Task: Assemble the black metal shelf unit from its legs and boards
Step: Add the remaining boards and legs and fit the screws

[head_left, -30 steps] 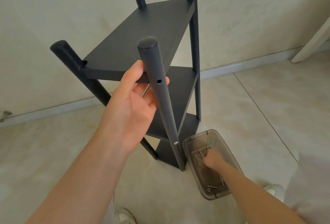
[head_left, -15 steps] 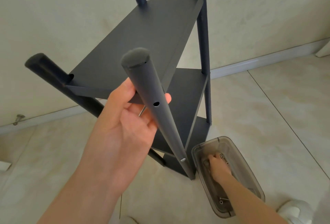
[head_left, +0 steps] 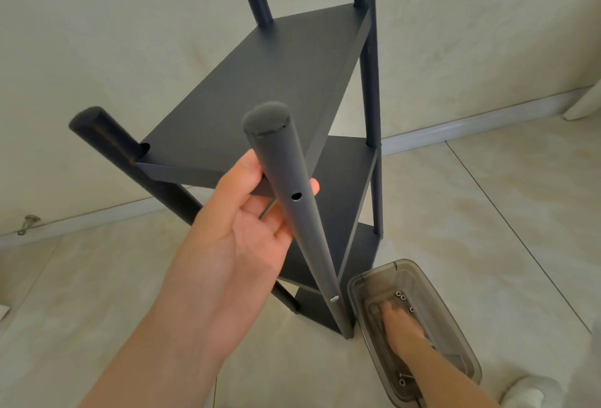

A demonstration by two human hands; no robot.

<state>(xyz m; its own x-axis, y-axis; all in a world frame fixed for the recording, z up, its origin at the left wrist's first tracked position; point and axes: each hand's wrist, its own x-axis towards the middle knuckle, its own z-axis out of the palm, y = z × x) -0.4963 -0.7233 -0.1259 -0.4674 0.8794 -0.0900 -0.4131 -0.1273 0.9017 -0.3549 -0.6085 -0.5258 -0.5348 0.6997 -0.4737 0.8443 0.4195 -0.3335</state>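
Curling round the leg, the left hand is gripping it, the right hand (grip unclear) lying in the box.

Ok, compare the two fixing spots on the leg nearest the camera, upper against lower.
The upper spot is an empty dark hole; the lower spot shows a silver screw head. The upper spot sits level with the top board, beside the left hand; the lower spot sits far down the leg. Both face the camera on the same near leg.
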